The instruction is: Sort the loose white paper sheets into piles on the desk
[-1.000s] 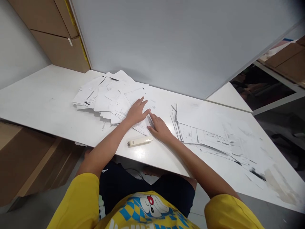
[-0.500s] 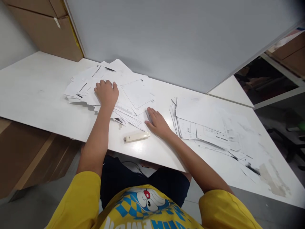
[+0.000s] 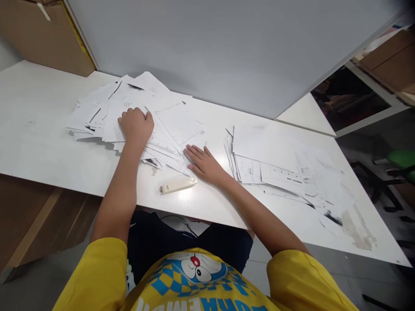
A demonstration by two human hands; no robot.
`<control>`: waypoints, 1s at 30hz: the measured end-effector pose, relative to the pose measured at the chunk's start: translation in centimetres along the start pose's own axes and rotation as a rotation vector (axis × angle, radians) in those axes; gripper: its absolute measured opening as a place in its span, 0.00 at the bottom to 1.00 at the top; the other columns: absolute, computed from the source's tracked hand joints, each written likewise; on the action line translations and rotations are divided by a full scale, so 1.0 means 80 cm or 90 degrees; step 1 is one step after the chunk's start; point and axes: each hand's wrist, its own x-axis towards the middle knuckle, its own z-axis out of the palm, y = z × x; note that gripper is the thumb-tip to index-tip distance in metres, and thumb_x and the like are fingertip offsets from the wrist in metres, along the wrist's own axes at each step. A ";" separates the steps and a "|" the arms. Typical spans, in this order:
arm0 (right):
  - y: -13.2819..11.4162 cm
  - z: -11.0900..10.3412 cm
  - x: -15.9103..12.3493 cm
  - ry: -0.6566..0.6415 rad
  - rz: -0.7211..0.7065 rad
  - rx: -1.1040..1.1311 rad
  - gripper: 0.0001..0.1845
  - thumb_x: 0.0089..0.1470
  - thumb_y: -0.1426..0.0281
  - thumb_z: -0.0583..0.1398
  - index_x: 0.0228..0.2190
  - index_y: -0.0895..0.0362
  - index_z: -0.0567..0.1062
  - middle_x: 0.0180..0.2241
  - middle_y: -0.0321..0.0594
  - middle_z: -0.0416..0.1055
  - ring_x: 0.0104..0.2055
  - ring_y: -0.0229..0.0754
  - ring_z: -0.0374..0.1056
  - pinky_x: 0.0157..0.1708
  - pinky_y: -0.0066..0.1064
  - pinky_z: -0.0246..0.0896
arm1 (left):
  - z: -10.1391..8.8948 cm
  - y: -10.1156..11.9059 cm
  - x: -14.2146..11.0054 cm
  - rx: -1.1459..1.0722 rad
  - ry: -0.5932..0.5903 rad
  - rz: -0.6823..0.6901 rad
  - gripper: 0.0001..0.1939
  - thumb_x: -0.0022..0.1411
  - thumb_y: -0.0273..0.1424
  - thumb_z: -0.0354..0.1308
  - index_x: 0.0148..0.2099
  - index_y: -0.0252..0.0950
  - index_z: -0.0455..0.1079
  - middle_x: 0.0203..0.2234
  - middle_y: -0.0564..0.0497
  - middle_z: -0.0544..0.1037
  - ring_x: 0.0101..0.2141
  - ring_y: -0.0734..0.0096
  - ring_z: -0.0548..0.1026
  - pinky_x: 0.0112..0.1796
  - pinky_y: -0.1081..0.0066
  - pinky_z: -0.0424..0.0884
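A loose heap of printed white sheets [image 3: 106, 108] lies on the white table [image 3: 39, 142] ahead of me on the left. My left hand [image 3: 136, 125] rests on that heap with its fingers curled under, knuckles up. My right hand [image 3: 202, 164] lies flat, fingers spread, on the heap's near right corner. A cream-coloured stapler-like tool [image 3: 177, 185] lies on the table just in front of my right hand, touched by neither hand. A second spread of sheets [image 3: 275, 160] covers the table to the right.
A grey partition panel [image 3: 210, 47] stands along the table's far edge. Cardboard boxes [image 3: 35, 34] are stacked at the far left. Beyond the table's right end are a green chair [image 3: 402, 162] and a shelf with boxes [image 3: 385, 60].
My left hand moved from the middle of the heap to its left part and curled its fingers. My right hand stayed at the heap's near right corner.
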 end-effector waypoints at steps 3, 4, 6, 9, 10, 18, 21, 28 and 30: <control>0.000 -0.001 0.002 0.008 0.006 0.002 0.34 0.72 0.51 0.41 0.73 0.47 0.49 0.76 0.37 0.43 0.78 0.49 0.38 0.75 0.56 0.33 | -0.007 0.011 -0.005 0.005 -0.039 0.011 0.12 0.66 0.41 0.55 0.43 0.39 0.70 0.42 0.38 0.77 0.54 0.39 0.71 0.60 0.40 0.57; 0.000 -0.001 0.002 0.014 0.007 0.006 0.34 0.72 0.51 0.41 0.73 0.47 0.49 0.76 0.37 0.44 0.78 0.50 0.39 0.75 0.56 0.34 | -0.008 0.013 -0.007 -0.001 -0.052 0.019 0.10 0.65 0.39 0.56 0.44 0.39 0.69 0.41 0.39 0.77 0.52 0.42 0.73 0.60 0.41 0.59; -0.001 -0.001 0.003 0.028 0.008 0.019 0.34 0.72 0.51 0.42 0.72 0.48 0.50 0.75 0.38 0.46 0.77 0.50 0.41 0.75 0.55 0.35 | -0.011 0.016 -0.009 -0.035 -0.065 0.035 0.11 0.62 0.35 0.59 0.46 0.41 0.67 0.41 0.43 0.77 0.49 0.47 0.75 0.58 0.46 0.63; -0.002 -0.006 0.004 0.061 0.022 0.042 0.32 0.72 0.55 0.46 0.71 0.49 0.54 0.73 0.40 0.55 0.75 0.52 0.49 0.74 0.56 0.36 | -0.009 0.013 -0.005 -0.135 -0.042 0.038 0.14 0.59 0.33 0.61 0.47 0.43 0.66 0.38 0.46 0.76 0.42 0.52 0.76 0.52 0.51 0.69; -0.003 -0.007 0.004 0.079 0.033 0.049 0.31 0.71 0.56 0.47 0.70 0.49 0.57 0.71 0.41 0.59 0.73 0.53 0.53 0.74 0.57 0.38 | -0.007 0.010 -0.003 -0.170 -0.032 0.039 0.14 0.58 0.33 0.60 0.47 0.43 0.66 0.36 0.46 0.76 0.40 0.53 0.75 0.51 0.51 0.69; -0.004 -0.007 -0.003 0.174 0.066 0.118 0.24 0.67 0.61 0.51 0.58 0.51 0.75 0.55 0.49 0.72 0.57 0.59 0.65 0.58 0.56 0.65 | 0.006 -0.002 -0.001 -0.307 0.037 0.074 0.16 0.63 0.34 0.59 0.53 0.44 0.68 0.27 0.51 0.71 0.38 0.56 0.75 0.51 0.54 0.69; -0.004 -0.005 -0.005 0.177 0.075 0.147 0.24 0.67 0.61 0.51 0.57 0.51 0.77 0.53 0.50 0.72 0.57 0.60 0.66 0.56 0.55 0.66 | 0.002 -0.001 0.001 -0.331 0.004 0.057 0.14 0.64 0.38 0.59 0.52 0.42 0.72 0.30 0.48 0.74 0.43 0.54 0.76 0.53 0.54 0.69; -0.003 -0.006 -0.005 0.169 0.071 0.174 0.25 0.68 0.61 0.50 0.57 0.54 0.77 0.53 0.52 0.71 0.59 0.59 0.66 0.58 0.54 0.66 | -0.011 0.008 -0.009 -0.319 -0.171 0.113 0.32 0.56 0.33 0.67 0.63 0.45 0.71 0.64 0.43 0.70 0.66 0.43 0.64 0.62 0.48 0.63; -0.001 -0.004 -0.005 0.168 0.073 0.179 0.25 0.68 0.59 0.50 0.59 0.51 0.75 0.55 0.52 0.69 0.60 0.60 0.65 0.59 0.56 0.65 | -0.012 0.014 -0.013 -0.345 -0.174 0.133 0.31 0.55 0.31 0.67 0.62 0.46 0.72 0.64 0.45 0.70 0.66 0.43 0.63 0.63 0.47 0.63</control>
